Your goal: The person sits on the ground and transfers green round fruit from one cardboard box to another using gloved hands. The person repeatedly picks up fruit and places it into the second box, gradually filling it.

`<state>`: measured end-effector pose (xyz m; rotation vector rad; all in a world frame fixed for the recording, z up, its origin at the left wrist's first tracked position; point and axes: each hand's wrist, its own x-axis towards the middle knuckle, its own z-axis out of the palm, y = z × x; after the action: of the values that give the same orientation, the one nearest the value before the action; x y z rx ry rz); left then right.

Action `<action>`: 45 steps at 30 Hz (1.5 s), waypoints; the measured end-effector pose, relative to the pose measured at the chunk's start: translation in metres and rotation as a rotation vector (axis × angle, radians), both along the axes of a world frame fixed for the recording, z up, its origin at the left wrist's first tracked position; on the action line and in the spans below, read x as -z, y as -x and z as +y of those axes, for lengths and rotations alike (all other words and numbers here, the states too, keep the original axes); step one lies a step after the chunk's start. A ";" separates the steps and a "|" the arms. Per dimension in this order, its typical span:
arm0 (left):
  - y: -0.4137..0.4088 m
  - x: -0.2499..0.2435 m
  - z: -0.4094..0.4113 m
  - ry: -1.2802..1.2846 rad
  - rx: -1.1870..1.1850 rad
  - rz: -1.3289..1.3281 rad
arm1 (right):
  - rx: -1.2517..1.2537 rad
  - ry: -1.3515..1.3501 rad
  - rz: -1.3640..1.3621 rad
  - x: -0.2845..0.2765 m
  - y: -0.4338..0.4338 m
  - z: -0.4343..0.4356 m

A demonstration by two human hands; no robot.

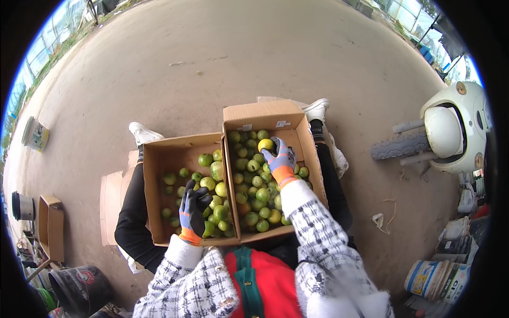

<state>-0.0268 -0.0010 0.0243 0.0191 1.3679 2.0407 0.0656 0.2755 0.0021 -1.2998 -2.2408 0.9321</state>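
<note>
Two open cardboard boxes sit side by side between my legs, the left box (159, 198) and the right box (266, 113). Both hold green tomatoes (262, 194) of mixed sizes, several of them yellowing. My right hand (281, 159), in a grey and orange work glove, grips a yellow tomato (265, 144) above the far part of the right box. Over the tomatoes of the left box, my left hand (193, 210) is gloved too, its palm turned inward and fingers apart with nothing in them. Its black-coated fingers hide some tomatoes below.
Flattened cardboard (111, 206) lies beside my left leg. A scooter (449, 135) stands at right with its front wheel toward me. Buckets (79, 290) and a small cardboard box (51, 230) are at left; pails (431, 280) stand at lower right.
</note>
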 end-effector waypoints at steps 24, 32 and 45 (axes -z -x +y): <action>0.043 0.040 -0.041 -0.123 -0.289 -0.454 | -0.288 -0.083 -0.531 0.022 -0.012 0.020; 0.015 0.024 -0.010 -0.361 0.108 -0.362 | -0.008 -0.074 -0.275 0.010 -0.024 0.003; -0.035 -0.017 0.011 -0.049 0.466 -0.047 | -0.664 -0.199 0.324 -0.062 -0.049 -0.135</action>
<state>0.0086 0.0100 0.0410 0.2833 1.1547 1.6701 0.1151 0.1403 0.0637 -0.2728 -2.4399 1.0017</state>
